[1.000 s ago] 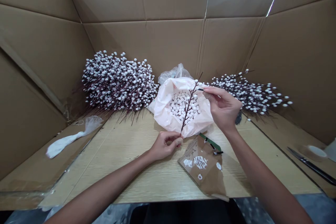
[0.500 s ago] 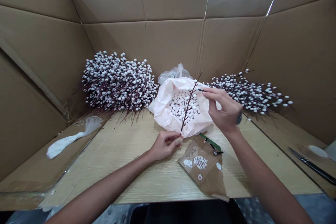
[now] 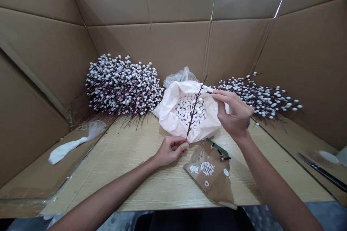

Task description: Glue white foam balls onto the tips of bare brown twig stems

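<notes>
While the left hand [image 3: 171,151] closes around the lower end of an artificial pussy willow branch [image 3: 194,113], the right hand [image 3: 235,112] pinches a thin black stem [image 3: 208,92] near its upper part. The branch stands tilted slightly over a pale pink plastic bag [image 3: 170,115] of white beads [image 3: 188,110] on a wooden tabletop [image 3: 135,184].

You work in a makeshift craft and packing workspace, not a home: flattened cardboard sheets [image 3: 173,50] wall in a wood-grain bench [image 3: 151,184]. Heaped artificial berry stems [image 3: 121,86] and a plastic bag of white beads [image 3: 169,115] sit at its back, with more stems [image 3: 260,99] alongside. A roll of packing tape [image 3: 325,158] and a long black-handled blade [image 3: 322,172] lie on the cardboard to your right.
</notes>
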{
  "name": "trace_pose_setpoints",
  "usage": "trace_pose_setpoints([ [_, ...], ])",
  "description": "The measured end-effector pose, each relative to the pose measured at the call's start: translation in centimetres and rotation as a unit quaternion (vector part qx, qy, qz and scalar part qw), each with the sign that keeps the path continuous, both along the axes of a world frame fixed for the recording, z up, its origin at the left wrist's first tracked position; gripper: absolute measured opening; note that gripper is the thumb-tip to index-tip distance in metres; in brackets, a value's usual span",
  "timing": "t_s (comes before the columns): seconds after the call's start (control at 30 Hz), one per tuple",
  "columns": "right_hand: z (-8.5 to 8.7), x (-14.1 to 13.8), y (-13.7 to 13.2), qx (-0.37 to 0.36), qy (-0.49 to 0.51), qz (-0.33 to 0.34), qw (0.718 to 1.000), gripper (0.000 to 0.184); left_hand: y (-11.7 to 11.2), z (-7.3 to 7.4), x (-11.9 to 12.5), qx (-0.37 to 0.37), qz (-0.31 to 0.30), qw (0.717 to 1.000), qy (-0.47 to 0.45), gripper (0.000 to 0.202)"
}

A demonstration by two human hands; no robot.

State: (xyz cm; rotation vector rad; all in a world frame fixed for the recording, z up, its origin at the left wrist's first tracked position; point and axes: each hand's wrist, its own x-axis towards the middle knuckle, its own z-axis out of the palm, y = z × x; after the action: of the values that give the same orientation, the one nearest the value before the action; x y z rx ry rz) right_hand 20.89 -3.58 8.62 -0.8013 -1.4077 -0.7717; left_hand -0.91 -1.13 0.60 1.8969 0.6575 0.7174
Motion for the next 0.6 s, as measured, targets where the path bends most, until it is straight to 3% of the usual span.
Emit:
trace_pose_setpoints([
  [0.43, 0.56, -0.08, -0.38, 0.028, 0.142, 0.082, 0.986, 0.032, -0.13, 0.38, -0.07, 0.020, -0.014, 1.000, 0.014, 0.028],
  [0.6, 1.00, 0.56, -0.18, 0.048, 0.209, 0.116, 0.970, 0.023, -0.14, 0.19, -0.03, 0.029, -0.005, 0.999, 0.016, 0.025],
])
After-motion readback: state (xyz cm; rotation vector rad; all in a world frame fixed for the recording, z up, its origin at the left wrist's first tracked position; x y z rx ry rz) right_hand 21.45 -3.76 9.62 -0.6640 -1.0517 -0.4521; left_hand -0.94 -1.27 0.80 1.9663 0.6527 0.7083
